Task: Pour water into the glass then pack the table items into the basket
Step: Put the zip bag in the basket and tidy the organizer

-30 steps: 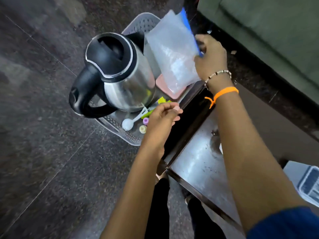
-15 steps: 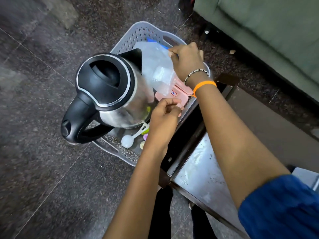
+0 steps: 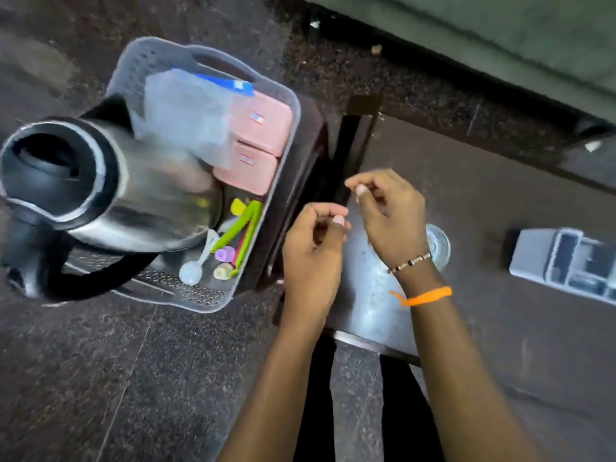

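A grey perforated basket (image 3: 286, 105) stands left of the table. Inside it lie a steel kettle (image 3: 133, 201) with a black lid and handle, a clear plastic bag (image 3: 180, 115) with a blue strip, two pink boxes (image 3: 263, 128), green and coloured utensils (image 3: 240, 228) and a white spoon (image 3: 193, 268). My left hand (image 3: 313, 255) and my right hand (image 3: 390, 215) hover over the table's left edge, right of the basket, fingers loosely curled and holding nothing. A glass (image 3: 438, 245) stands on the dark table (image 3: 500, 195), partly hidden behind my right wrist.
A grey and white box-like object (image 3: 566, 261) lies on the table at the right. A green sofa (image 3: 500, 35) runs along the top. Dark speckled floor (image 3: 133, 378) surrounds the basket, and a dark chair frame (image 3: 353, 141) sits between basket and table.
My right hand let go of the plastic bag, which now lies in the basket over the pink boxes. Both hands have pulled back right, to the table edge.
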